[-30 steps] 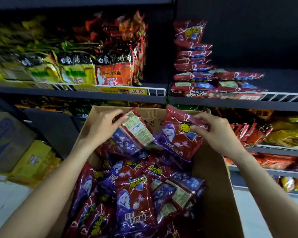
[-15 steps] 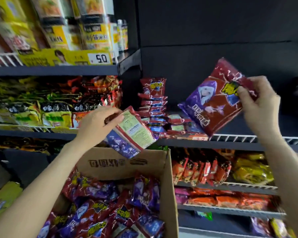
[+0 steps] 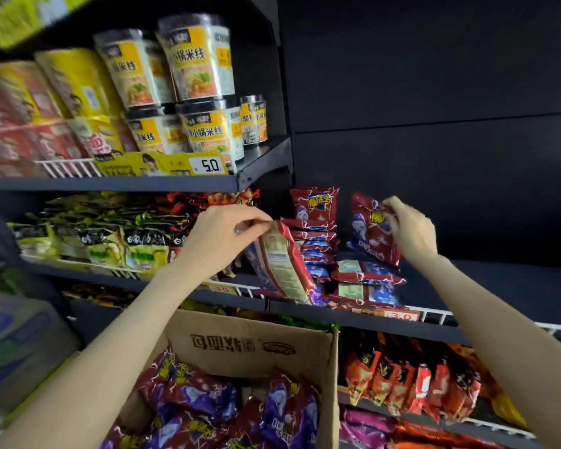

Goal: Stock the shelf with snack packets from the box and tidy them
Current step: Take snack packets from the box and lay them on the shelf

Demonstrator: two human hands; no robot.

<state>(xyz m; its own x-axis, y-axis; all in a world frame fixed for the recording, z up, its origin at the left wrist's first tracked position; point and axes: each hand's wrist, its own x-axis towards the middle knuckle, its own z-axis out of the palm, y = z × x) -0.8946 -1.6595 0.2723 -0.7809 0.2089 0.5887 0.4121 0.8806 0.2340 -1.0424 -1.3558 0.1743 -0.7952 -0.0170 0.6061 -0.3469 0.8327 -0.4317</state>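
My left hand [image 3: 222,236] pinches the top edge of a red and purple snack packet [image 3: 284,270], its label side facing me, in front of the stacked packets [image 3: 316,244] on the middle shelf [image 3: 363,319]. My right hand [image 3: 408,230] holds another red snack packet [image 3: 371,233] upright over the shelf, to the right of the stack and above two flat packets [image 3: 365,275]. The open cardboard box [image 3: 250,345] sits below, with several of the same packets [image 3: 227,413] inside.
Yellow and green noodle packets [image 3: 110,244] fill the shelf to the left. Cup noodles [image 3: 195,92] stand on the upper shelf with a 5.0 price tag. Orange packets [image 3: 412,380] line the lower right shelf. The dark shelf right of my right hand is bare.
Both hands lifted their packets out of the box and carried them to the middle shelf. The right packet has come down close to the shelf beside the stack.
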